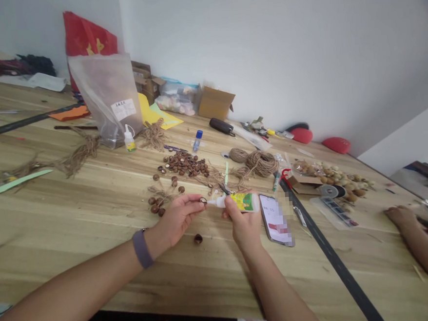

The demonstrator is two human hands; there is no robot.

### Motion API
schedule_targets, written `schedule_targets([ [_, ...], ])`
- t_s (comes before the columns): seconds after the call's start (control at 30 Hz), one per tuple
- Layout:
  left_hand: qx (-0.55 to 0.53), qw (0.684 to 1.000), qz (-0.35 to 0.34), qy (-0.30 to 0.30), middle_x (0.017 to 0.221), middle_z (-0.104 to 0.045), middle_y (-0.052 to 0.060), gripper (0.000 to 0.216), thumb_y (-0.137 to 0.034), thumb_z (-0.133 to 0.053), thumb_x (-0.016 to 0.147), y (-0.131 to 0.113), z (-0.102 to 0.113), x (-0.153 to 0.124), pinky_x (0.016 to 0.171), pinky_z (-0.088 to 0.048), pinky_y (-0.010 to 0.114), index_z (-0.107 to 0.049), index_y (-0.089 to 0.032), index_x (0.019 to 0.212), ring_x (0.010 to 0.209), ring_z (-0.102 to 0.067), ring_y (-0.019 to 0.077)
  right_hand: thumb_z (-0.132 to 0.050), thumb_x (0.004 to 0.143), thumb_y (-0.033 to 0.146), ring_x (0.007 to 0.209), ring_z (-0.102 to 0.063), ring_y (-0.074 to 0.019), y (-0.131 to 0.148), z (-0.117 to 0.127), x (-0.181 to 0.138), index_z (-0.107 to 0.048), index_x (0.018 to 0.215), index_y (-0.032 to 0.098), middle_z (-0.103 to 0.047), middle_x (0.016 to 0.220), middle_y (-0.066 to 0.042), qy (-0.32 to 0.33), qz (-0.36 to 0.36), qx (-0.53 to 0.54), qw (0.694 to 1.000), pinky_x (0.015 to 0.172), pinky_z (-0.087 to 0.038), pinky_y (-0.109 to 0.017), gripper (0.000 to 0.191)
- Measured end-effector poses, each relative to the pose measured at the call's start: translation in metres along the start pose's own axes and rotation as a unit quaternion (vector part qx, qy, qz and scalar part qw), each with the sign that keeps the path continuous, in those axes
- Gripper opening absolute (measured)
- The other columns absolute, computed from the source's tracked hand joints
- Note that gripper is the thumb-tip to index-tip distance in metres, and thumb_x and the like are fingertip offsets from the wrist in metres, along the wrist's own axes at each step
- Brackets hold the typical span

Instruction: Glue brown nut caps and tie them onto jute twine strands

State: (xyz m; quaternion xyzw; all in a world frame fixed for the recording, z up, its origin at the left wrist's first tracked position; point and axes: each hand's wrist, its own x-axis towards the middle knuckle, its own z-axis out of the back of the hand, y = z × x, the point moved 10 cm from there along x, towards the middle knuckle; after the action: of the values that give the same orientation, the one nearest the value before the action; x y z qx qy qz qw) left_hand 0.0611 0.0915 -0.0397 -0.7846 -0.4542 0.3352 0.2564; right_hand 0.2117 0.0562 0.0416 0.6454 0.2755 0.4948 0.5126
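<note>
Left hand [179, 215]: fingertips pinched on one shell piece [202, 200]. Right hand [244, 221]: wrapped around one squeeze bottle [244, 202]. Count on the wooden table [93, 222]: one loose shell [198, 239] just below the hands; one shell heap [187, 165] beyond them, too dense to count; one smaller bottle [129, 141]; one blue-capped stick [197, 142]; at least two twine balls [261, 163]; one phone [273, 220] near the right hand. Condition of the squeeze bottle: white, yellow-and-green label, held nearly level above the table, tapered nozzle directed at the shell piece; contact cannot be determined. Shell piece: small, brown, dark-rimmed.
</note>
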Motion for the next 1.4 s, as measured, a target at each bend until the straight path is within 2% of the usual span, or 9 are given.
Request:
schedule_targets([
  [0.27, -0.004, 1.0, -0.001, -0.001, 0.074, -0.071, 0.002, 0.019, 0.003, -0.065, 0.073, -0.001, -0.0007, 0.0001, 0.075, -0.051, 0.019, -0.065, -0.014, 0.082, 0.071, -0.065, 0.0089, -0.072, 0.074, 0.041, 0.042, -0.053, -0.0098, 0.0039, -0.0002, -0.0005, -0.041, 0.081, 0.023, -0.056, 0.056, 0.008, 0.003, 0.014, -0.013, 1.0, 0.043, -0.044, -0.022, 0.037],
  [0.57, 0.006, 1.0, -0.002, -0.003, 0.073, -0.07, 0.001, 0.019, 0.001, -0.068, 0.071, -0.0007, -0.0003, 0.0006, 0.079, -0.05, 0.022, -0.065, -0.015, 0.082, 0.072, -0.065, 0.0097, -0.073, 0.073, 0.041, 0.043, -0.053, -0.0097, 0.0013, 0.0001, -0.0005, -0.041, 0.08, 0.023, -0.056, 0.057, 0.008, 0.006, 0.013, -0.011, 1.0, 0.042, -0.044, -0.022, 0.038],
  [1.0, 0.002, 1.0, 0.007, 0.001, 0.072, -0.07, 0.003, 0.017, 0.003, -0.062, 0.075, 0.0001, -0.0017, 0.0002, 0.074, -0.05, 0.019, -0.065, -0.013, 0.081, 0.069, -0.065, 0.0091, -0.073, 0.076, 0.037, 0.041, -0.053, -0.0089, 0.0035, -0.002, 0.0001, -0.04, 0.081, 0.023, -0.055, 0.058, 0.009, 0.021, 0.032, 0.005, 0.999, 0.042, -0.044, -0.021, 0.036],
  [1.4, 0.01, 1.0, 0.009, 0.017, 0.074, -0.071, 0.003, 0.015, -0.001, -0.068, 0.072, 0.0025, -0.0027, 0.0018, 0.077, -0.05, 0.021, -0.066, -0.013, 0.08, 0.07, -0.065, 0.0097, -0.071, 0.077, 0.038, 0.04, -0.051, -0.0099, 0.0069, -0.0019, 0.0004, -0.04, 0.082, 0.024, -0.054, 0.052, 0.01, 0.022, 0.031, 0.023, 0.999, 0.042, -0.041, -0.022, 0.034],
])
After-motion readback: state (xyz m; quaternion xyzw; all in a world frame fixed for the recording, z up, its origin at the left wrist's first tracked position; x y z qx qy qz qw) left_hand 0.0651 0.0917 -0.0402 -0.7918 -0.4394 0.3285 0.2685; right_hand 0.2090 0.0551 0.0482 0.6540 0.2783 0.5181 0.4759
